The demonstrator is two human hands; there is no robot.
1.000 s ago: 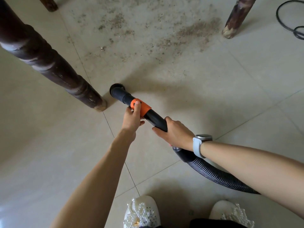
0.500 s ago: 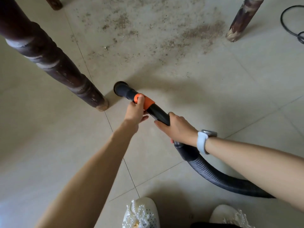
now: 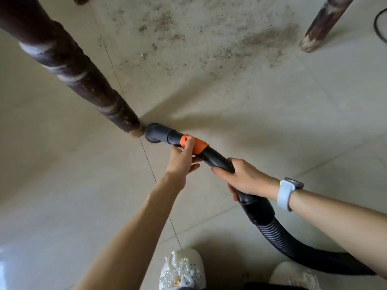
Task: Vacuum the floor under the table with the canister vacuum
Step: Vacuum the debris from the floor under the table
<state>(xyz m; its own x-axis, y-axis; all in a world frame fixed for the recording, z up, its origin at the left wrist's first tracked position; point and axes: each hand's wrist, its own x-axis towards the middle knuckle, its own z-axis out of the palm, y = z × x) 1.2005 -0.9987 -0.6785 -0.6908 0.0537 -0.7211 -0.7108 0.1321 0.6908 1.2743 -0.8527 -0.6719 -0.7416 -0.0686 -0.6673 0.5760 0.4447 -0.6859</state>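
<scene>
We grip the hose point(image 3: 217, 159) with both hands, left hand point(image 3: 181, 162) at the orange collar point(image 3: 198, 145), right hand point(image 3: 246, 178) behind, nozzle point(image 3: 154, 133) beside the table leg point(image 3: 88, 84), dust point(image 3: 209, 42) ahead

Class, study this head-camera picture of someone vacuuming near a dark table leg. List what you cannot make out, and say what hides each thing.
1. Canister body: the black ribbed hose runs behind the right forearm, out of frame.
2. Tabletop: the dark turned wooden table leg is cut by the top edge.
3. Round black nozzle opening: faces away, towards the floor.
4. Right hand fingers: wrapped under the black tube.
5. Black cable: cut by the right edge.
</scene>
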